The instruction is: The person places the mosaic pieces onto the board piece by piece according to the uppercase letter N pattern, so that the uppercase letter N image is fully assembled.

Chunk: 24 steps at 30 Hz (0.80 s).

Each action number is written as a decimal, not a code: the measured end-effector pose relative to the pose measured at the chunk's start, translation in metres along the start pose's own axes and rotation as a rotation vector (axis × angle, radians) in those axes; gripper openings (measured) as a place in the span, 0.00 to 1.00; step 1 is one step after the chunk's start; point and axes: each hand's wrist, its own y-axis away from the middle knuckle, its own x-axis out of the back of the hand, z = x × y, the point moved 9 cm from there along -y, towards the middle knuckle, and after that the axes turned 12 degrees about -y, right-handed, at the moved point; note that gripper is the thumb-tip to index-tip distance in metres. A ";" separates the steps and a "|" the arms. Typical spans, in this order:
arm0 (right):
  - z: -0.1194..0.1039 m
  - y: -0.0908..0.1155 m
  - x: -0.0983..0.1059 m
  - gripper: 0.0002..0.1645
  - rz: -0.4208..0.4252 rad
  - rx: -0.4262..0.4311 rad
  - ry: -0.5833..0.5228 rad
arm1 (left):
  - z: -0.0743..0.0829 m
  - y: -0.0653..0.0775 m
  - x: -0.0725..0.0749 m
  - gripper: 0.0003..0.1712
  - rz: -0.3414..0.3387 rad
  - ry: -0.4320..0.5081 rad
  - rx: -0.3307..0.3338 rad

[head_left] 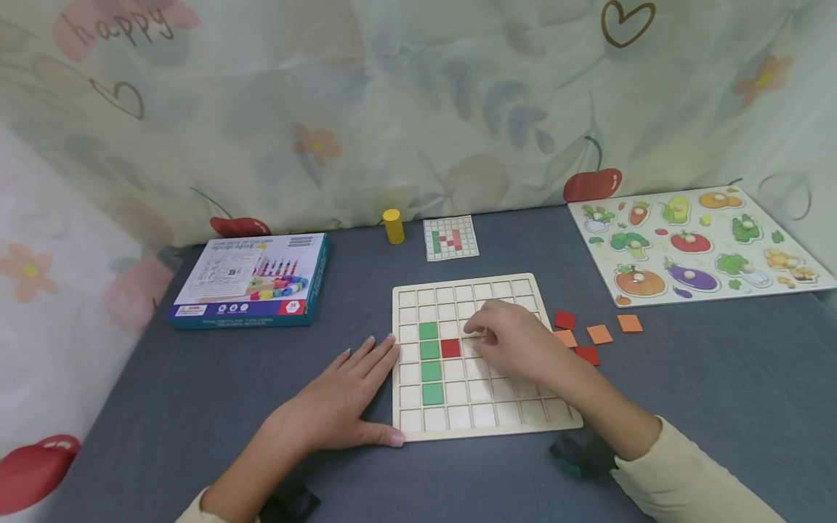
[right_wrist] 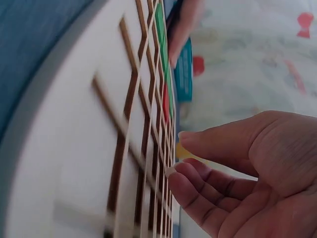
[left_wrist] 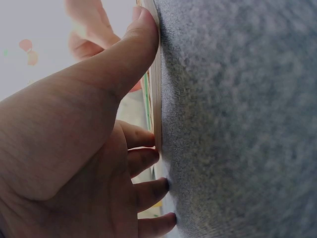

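Note:
A wooden grid board lies on the grey cloth. Several green square tiles form a column in it, and one red tile sits beside the second from the top. My left hand rests flat at the board's left side; in the left wrist view its thumb and fingertips touch the board edge. Over the board's right half, to the right of the red tile, is my right hand. In the right wrist view, its thumb and loosely bent fingers stand apart, and no tile shows between them.
Loose red tiles and orange tiles lie right of the board. Behind it are a pattern card and a yellow cylinder. A game box is at left, a vegetable puzzle board at right. A printed curtain closes the back.

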 end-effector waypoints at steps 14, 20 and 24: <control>0.080 0.028 0.075 0.14 0.084 -0.240 0.021 | -0.001 0.000 -0.001 0.69 -0.005 0.004 0.012; 0.107 0.033 0.085 0.18 0.023 -0.326 0.047 | -0.001 0.000 -0.001 0.69 -0.014 0.006 0.022; 0.110 0.033 0.084 0.17 0.003 -0.328 0.037 | -0.001 0.000 0.000 0.69 -0.011 0.010 0.020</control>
